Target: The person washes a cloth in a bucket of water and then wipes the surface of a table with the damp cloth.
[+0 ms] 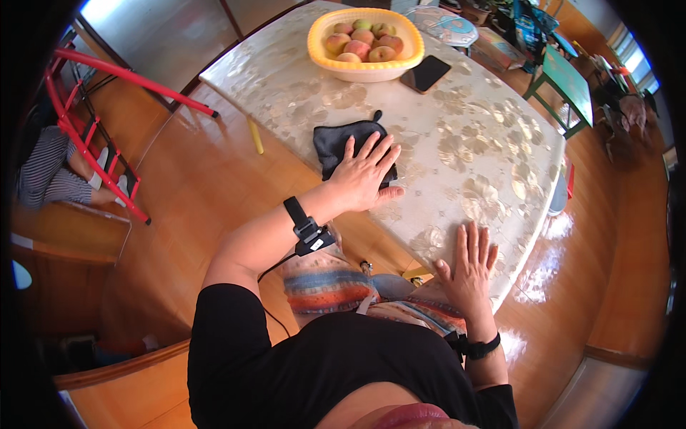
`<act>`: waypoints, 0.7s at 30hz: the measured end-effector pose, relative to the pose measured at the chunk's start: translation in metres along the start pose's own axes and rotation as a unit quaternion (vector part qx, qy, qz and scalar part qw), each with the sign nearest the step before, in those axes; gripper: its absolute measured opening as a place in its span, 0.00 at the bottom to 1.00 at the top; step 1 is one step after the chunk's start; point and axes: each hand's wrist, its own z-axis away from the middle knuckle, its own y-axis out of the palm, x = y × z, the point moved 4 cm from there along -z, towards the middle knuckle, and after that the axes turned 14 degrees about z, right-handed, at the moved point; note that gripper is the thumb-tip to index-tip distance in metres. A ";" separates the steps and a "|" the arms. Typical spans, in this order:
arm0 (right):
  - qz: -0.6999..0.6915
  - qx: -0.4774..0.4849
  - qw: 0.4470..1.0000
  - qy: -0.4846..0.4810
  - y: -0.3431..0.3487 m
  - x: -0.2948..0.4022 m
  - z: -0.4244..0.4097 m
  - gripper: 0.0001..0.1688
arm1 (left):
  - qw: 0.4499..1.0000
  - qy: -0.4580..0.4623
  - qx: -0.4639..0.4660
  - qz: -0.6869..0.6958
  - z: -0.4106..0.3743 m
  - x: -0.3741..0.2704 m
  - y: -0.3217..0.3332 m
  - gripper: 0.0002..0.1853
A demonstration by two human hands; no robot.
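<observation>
A folded black cloth (343,140) with a small loop at one corner lies on a table (418,134) with a shiny floral-patterned cover. My left hand (365,169) rests palm down on this cloth, fingers spread, and hides its lower right part. The thumb reaches past the cloth onto the table cover. Nearer to my body, at the table's near right corner, my right hand (469,268) is laid flat on the bare cover with its fingers slightly apart. Nothing is visible in it. Both wrists carry black straps, the left one with a small cabled device.
A yellow-rimmed basket (366,74) of peaches stands at the far end, beside a dark smartphone (426,74). A red folding ladder (136,80) is on the wooden floor to the left, near a seated person's legs (48,171). At right stands a green stool (565,80).
</observation>
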 end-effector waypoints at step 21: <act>0.044 0.039 0.998 0.013 -0.011 0.006 -0.009 0.45 | 0.893 -0.442 0.038 0.077 -0.053 0.312 -0.107 0.54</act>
